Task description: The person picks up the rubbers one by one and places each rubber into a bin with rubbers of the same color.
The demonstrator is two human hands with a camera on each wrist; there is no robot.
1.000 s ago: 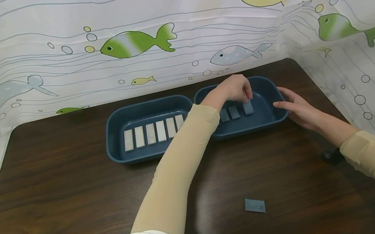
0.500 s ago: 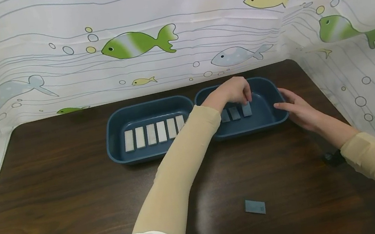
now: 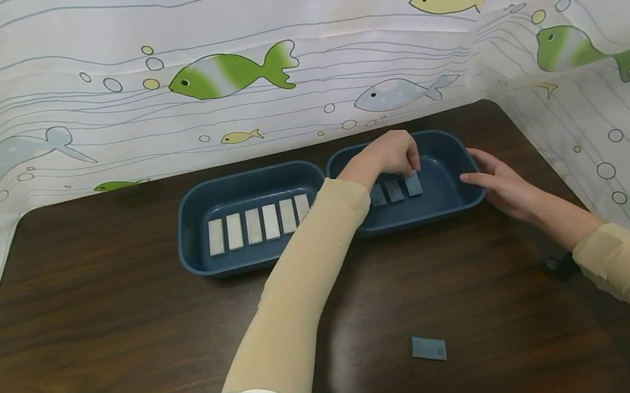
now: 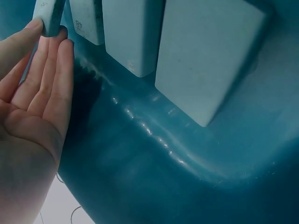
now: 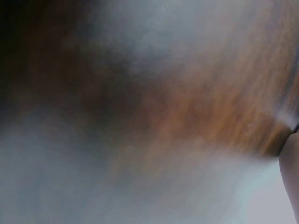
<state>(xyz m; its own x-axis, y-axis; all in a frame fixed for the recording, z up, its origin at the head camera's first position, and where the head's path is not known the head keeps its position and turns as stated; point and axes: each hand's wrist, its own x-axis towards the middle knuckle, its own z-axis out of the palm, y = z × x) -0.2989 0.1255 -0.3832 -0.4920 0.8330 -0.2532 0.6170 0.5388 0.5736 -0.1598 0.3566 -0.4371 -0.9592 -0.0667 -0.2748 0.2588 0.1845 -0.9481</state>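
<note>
In the head view my left hand (image 3: 398,153) reaches into the right-hand blue bin (image 3: 418,215). It pinches a small blue-grey rectangular block (image 3: 413,185) between thumb and fingertips. In the left wrist view that block (image 4: 48,16) is at the top left, beside a row of similar blocks (image 4: 201,56). Two other blue-grey blocks (image 3: 393,190) show left of the held one; my forearm covers the bin's left part. My right hand (image 3: 503,184) grips the bin's right end, thumb over the rim. The right wrist view is blurred, with only a sliver of skin at its edge.
A second blue bin (image 3: 239,265) adjoins on the left, holding a row of several white blocks (image 3: 254,225). One loose blue-grey piece (image 3: 428,348) lies on the dark wooden table (image 3: 96,344) near the front. A fish-patterned sheet (image 3: 260,18) hangs behind and at the right.
My left hand has shifted slightly left with the pinched block, closer to the other blue-grey blocks. The right hand keeps its grip on the bin.
</note>
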